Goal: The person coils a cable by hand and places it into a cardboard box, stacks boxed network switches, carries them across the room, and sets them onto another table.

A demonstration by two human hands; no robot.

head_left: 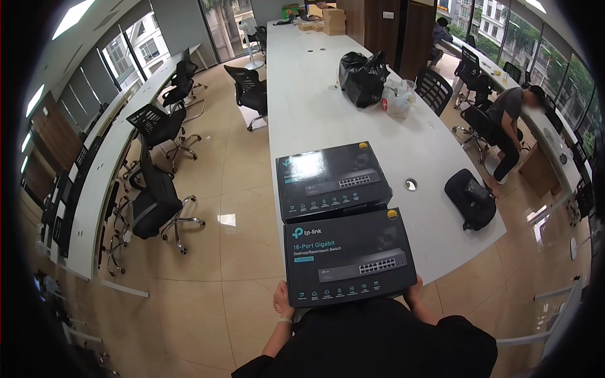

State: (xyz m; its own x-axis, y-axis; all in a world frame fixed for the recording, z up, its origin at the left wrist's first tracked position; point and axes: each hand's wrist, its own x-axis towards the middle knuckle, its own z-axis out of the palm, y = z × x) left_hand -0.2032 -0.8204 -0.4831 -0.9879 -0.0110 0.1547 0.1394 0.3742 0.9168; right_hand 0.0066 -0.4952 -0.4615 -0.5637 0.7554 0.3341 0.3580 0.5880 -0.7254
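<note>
A black tp-link switch box (350,258) is held against my body at the table's near end. My left hand (282,298) grips its lower left edge, and my right hand (414,292) is at its lower right edge; the fingers are partly hidden beneath the box. Just beyond it, a second black switch box (334,179) rests on the long white table (302,94), its near edge meeting the held box.
A black pouch (471,200) lies at the table's right corner. Farther back are a black plastic bag (363,79), a clear bag (397,99) and cardboard boxes (334,22). Office chairs (154,205) line the left. A seated person (507,123) bends forward at right.
</note>
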